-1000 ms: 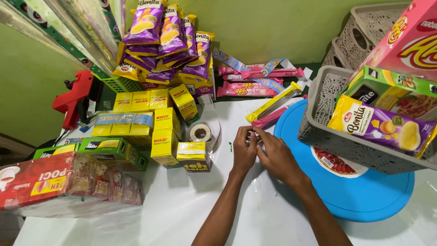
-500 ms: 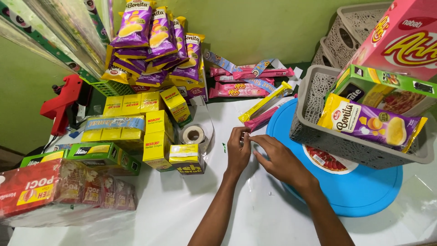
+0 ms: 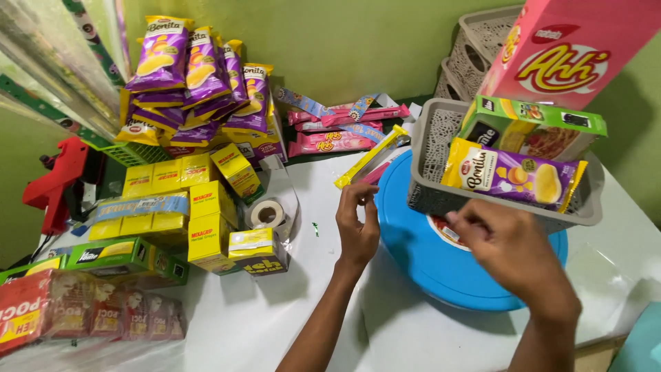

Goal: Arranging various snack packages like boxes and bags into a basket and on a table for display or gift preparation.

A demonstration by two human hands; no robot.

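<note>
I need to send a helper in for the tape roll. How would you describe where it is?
Start at the stack of yellow boxes left of the big blue round lid. The tape roll lies on the white table against the stack's right side. It is the only small white ring with a hole; its neighbours are boxes.

glossy foil snack bags, matt plastic basket

Blue round lid — flat, under basket

Purple snack bags piled, yellow boxes stacked, red tool, tape roll, pink wafer packs.
</note>
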